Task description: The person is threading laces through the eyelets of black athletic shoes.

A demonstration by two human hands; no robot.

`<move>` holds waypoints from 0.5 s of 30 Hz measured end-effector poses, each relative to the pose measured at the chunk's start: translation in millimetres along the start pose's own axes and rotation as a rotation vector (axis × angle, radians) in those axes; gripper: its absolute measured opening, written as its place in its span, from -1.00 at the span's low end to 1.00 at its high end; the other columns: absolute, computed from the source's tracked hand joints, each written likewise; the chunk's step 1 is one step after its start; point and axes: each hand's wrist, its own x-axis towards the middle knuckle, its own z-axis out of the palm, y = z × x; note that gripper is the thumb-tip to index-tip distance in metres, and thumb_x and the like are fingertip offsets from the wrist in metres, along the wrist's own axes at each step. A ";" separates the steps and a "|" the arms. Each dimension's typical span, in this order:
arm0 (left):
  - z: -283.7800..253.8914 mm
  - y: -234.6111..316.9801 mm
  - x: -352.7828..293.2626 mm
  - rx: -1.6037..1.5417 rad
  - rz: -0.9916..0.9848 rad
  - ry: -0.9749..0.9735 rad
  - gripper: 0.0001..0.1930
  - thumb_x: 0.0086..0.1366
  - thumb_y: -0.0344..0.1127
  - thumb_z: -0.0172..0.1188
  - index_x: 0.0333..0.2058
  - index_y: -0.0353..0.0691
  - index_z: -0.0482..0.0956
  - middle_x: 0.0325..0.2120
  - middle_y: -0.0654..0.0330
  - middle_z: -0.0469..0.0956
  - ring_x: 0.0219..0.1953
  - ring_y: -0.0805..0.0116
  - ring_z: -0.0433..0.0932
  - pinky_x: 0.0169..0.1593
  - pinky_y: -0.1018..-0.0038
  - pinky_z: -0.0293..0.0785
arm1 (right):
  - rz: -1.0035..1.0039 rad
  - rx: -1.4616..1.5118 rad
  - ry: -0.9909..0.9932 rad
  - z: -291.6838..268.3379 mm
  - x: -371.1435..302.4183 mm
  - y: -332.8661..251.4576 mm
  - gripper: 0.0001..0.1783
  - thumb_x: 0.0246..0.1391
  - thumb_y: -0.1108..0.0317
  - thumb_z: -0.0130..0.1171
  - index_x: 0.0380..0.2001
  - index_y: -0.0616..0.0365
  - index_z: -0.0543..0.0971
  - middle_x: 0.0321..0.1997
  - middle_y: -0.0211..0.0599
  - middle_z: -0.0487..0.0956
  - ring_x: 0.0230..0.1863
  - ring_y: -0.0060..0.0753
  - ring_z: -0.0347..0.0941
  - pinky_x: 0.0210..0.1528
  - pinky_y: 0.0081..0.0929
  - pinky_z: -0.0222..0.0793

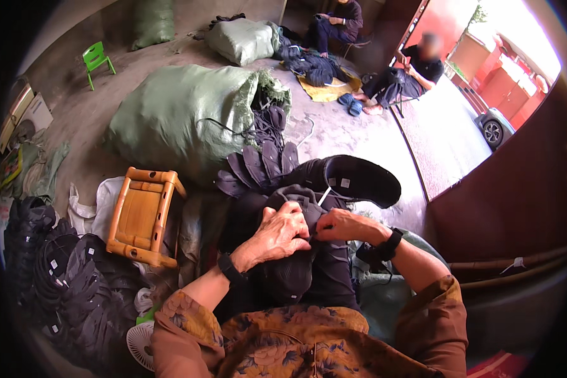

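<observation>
Over my lap, my left hand [278,232] is closed on a dark grey fabric piece [296,196], its fingers curled on the cloth. My right hand [345,225] pinches the same piece at its right edge, close to the left fingertips. A thin white strip [324,196] stands up beside the cloth. Below my hands lies a dark rounded fabric piece [286,277] with a small white label. Just beyond them rest a large curved black piece [372,179] with white labels and a fan of several narrow black pieces [261,165]. The fingertips' exact grip is partly hidden.
A bamboo stool [143,214] stands at my left, near a heap of black labelled pieces [75,271] and a small white fan [140,343]. Ahead lies a bulging green sack [176,116]. Two people sit farther off, near a green chair [95,58] and an open doorway.
</observation>
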 end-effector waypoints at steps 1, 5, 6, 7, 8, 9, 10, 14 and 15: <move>0.1 -0.5 -1.6 -0.006 0.002 0.005 -0.75 0.02 -0.10 0.39 -0.40 -0.10 0.66 -0.23 0.41 0.56 0.19 0.28 0.26 0.11 0.15 0.11 | -0.006 -0.007 0.002 -1.0 -2.2 2.0 -0.69 0.01 0.19 0.18 -0.37 0.25 0.65 -0.42 -0.08 0.63 -0.34 -0.20 0.59 -0.26 -0.33 0.43; -6.3 -7.1 -10.3 -0.060 0.039 0.023 -0.75 0.02 -0.07 0.39 -0.37 -0.05 0.67 -0.23 0.41 0.56 0.19 0.29 0.25 0.10 0.14 0.10 | -0.009 0.204 0.102 6.7 -8.8 -1.4 -0.68 -0.02 0.18 0.25 -0.34 0.25 0.67 -0.43 -0.18 0.66 -0.38 -0.45 0.58 -0.30 -0.43 0.44; -6.4 -8.6 -11.6 -0.082 0.067 0.010 -0.75 0.01 -0.06 0.38 -0.36 -0.01 0.68 -0.22 0.40 0.56 0.18 0.29 0.25 0.09 0.14 0.11 | 0.059 0.215 0.126 7.4 -9.0 -7.1 -0.70 -0.03 0.20 0.25 -0.35 0.24 0.67 -0.43 -0.21 0.66 -0.39 -0.50 0.57 -0.32 -0.45 0.43; -5.5 -9.4 -12.1 -0.086 0.069 0.012 -0.75 0.01 -0.06 0.38 -0.36 -0.01 0.68 -0.22 0.40 0.56 0.18 0.29 0.25 0.09 0.14 0.11 | 0.129 0.226 0.151 8.5 -8.8 -10.6 -0.71 -0.03 0.21 0.26 -0.36 0.23 0.68 -0.43 -0.25 0.67 -0.39 -0.55 0.56 -0.34 -0.48 0.42; -5.3 -9.8 -10.6 -0.080 0.068 0.023 -0.76 0.02 -0.05 0.38 -0.36 0.00 0.68 -0.23 0.42 0.56 0.17 0.30 0.25 0.09 0.13 0.10 | 0.120 0.223 0.156 7.4 -7.3 -10.9 -0.70 0.01 0.17 0.27 -0.41 0.24 0.67 -0.45 -0.30 0.65 -0.44 -0.57 0.53 -0.39 -0.53 0.41; -4.6 -9.6 -9.3 -0.074 0.066 0.033 -0.76 0.02 -0.04 0.37 -0.37 0.02 0.69 -0.24 0.44 0.56 0.16 0.32 0.25 0.09 0.13 0.08 | 0.124 0.219 0.156 6.3 -7.7 -12.9 -0.70 0.01 0.17 0.27 -0.41 0.24 0.67 -0.45 -0.30 0.65 -0.44 -0.57 0.53 -0.39 -0.53 0.41; -3.1 -8.7 -8.8 -0.078 0.068 0.035 -0.76 0.02 -0.04 0.37 -0.37 0.02 0.69 -0.24 0.44 0.56 0.16 0.32 0.25 0.09 0.13 0.08 | 0.175 0.355 0.218 5.1 -9.0 -15.5 -0.69 0.04 0.15 0.27 -0.42 0.23 0.66 -0.47 -0.34 0.62 -0.44 -0.58 0.51 -0.40 -0.54 0.42; 7.8 5.0 5.4 0.022 0.014 0.108 -0.75 -0.03 -0.03 0.38 -0.42 0.00 0.70 -0.29 0.41 0.57 0.11 0.32 0.29 0.03 0.12 0.08 | 0.162 0.968 0.504 -26.6 -6.9 -6.0 -0.70 0.17 0.09 0.18 -0.41 0.12 0.56 -0.42 -0.40 0.58 -0.45 -0.57 0.48 -0.41 -0.55 0.46; 10.8 10.4 11.7 0.079 -0.029 0.140 -0.75 -0.05 -0.02 0.39 -0.44 -0.01 0.70 -0.30 0.39 0.57 0.09 0.32 0.32 0.00 0.12 0.08 | -0.038 0.998 0.528 -54.7 -12.9 14.3 -0.74 0.20 0.14 0.15 -0.38 0.11 0.55 -0.45 -0.40 0.57 -0.49 -0.54 0.47 -0.45 -0.57 0.43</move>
